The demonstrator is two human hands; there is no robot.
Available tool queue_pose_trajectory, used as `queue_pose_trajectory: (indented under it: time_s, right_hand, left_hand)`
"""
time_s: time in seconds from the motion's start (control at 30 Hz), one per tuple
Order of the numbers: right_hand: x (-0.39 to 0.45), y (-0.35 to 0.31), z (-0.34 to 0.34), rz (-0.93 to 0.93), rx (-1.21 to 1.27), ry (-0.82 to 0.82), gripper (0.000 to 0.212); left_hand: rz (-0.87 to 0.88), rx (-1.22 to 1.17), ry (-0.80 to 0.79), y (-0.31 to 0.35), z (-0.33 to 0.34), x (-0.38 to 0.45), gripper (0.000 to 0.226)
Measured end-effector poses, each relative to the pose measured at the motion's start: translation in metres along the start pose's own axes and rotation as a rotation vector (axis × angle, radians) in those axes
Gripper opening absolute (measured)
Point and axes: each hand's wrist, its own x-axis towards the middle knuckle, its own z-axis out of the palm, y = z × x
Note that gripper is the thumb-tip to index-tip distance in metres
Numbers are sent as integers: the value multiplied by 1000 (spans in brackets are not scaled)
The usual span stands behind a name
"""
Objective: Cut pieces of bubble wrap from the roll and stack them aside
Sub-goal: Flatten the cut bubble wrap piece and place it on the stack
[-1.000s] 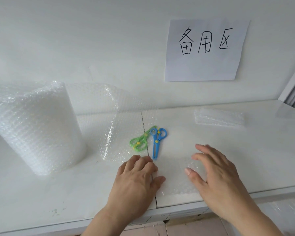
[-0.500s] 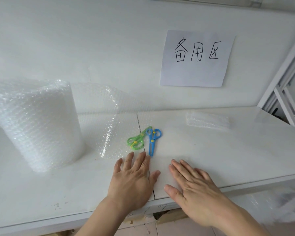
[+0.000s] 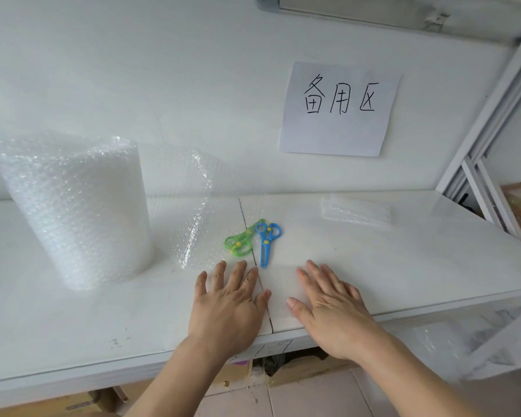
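Clear bubble wrap, a flat piece, lies at the near edge of the white table between and under both hands, its outline hard to trace. Left hand flat, palm down, fingers straight and spread, gripping nothing. Right hand likewise flat, fingers straight, pressing on the piece. Just beyond the fingertips: blue scissors and green scissors, side by side, handles touching, closed. Left of them a loose sheet of wrap trails from the roll, which stands upright at the table's left. Far right, near the wall, a low stack of cut pieces. Above it, a paper sign with handwritten characters on the wall.
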Motion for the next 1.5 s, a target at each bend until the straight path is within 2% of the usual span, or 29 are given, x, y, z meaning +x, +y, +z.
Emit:
queue_pose_trajectory:
  time_s: [0.13,0.23,0.33,0.5,0.6,0.8,0.9,1.0,1.1,1.2,1.33,1.5]
  right_hand:
    - [-23,1,-2,198,29,122,92]
    - [-39,-1,-2,284,-21,200,83]
    - [-41,-3,-7,342,30,190,73]
    - [-32,-9,-18,402,297,132,60]
    - [-28,-12,-21,400,478,132,43]
    - [-24,-10,-27,427,941,184,22]
    - [-24,-9,-28,452,1113,150,36]
    - [-23,-7,-31,441,1197,90,44]
    - [-25,-3,-35,424,1188,11,14]
    - [-30,3,-38,377,1032,-4,12]
    - [-33,13,-49,336,962,87,9]
    - [-34,27,-76,256,912,168,9]
  left_hand:
    - [8,-15,16,1,1,-4,66]
    - [-6,-32,91,1,1,-9,76]
    - [-6,-49,149,2,3,-11,77]
    - [-22,-66,235,1,8,-11,65]
    - [-13,-36,330,-1,14,-11,55]
    - [-19,-48,312,-3,14,-10,58]
    - [-13,-64,296,-2,11,-12,64]
    - [24,-48,313,-1,9,-13,57]
    - [56,-39,304,-1,8,-13,52]
    - [86,4,329,2,1,-16,46]
    - [181,60,452,5,-9,-15,32]
    - [253,98,502,14,-26,0,22]
